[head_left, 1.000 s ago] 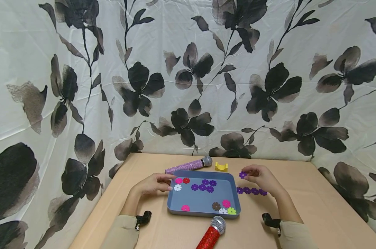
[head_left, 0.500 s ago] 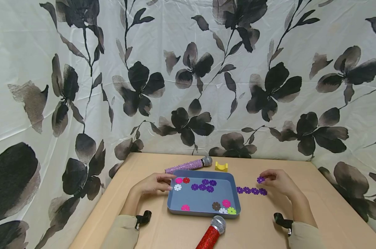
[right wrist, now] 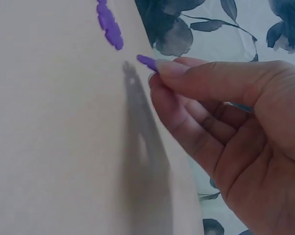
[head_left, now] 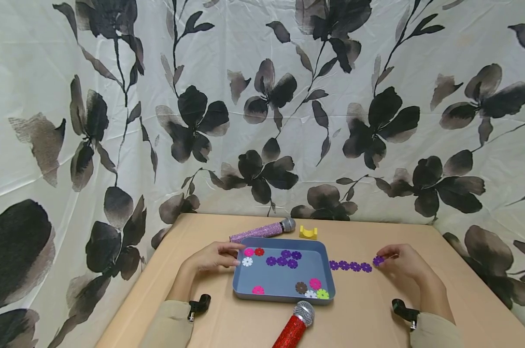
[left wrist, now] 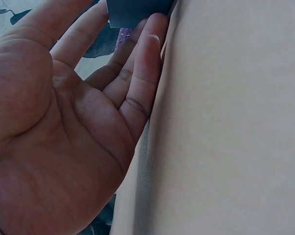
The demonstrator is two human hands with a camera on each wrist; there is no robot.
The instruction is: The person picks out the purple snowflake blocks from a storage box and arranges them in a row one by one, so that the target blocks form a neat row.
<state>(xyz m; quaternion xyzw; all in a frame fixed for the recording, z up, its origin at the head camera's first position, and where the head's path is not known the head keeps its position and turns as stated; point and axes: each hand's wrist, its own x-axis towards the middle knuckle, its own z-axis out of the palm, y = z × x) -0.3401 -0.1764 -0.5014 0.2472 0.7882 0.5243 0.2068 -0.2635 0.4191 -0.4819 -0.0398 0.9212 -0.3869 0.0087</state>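
Note:
My right hand (head_left: 403, 263) pinches a small purple flower-shaped disc (head_left: 378, 261) between thumb and fingertips, just beyond the right end of a row of purple flower discs (head_left: 355, 267) on the table. In the right wrist view the pinched disc (right wrist: 146, 62) is seen nearly edge-on, a small gap from the row's end (right wrist: 113, 36). A blue-grey tray (head_left: 284, 298) holds several purple flower discs (head_left: 281, 261), plus pink, red, white, brown and lime ones near its corners. My left hand (head_left: 212, 257) touches the tray's left rim with fairly straight fingers; its palm (left wrist: 74, 132) shows in the left wrist view.
Behind the tray lie a glittery purple microphone (head_left: 262, 230) and a small yellow cradle-shaped piece (head_left: 308, 233). A glittery red microphone (head_left: 293, 331) lies in front. A floral cloth (head_left: 227, 121) hangs along the table's back edge.
My right hand has carried the purple flower disc rightward and lowered it from above the row to beside the row's right end. My left hand has stayed at the tray.

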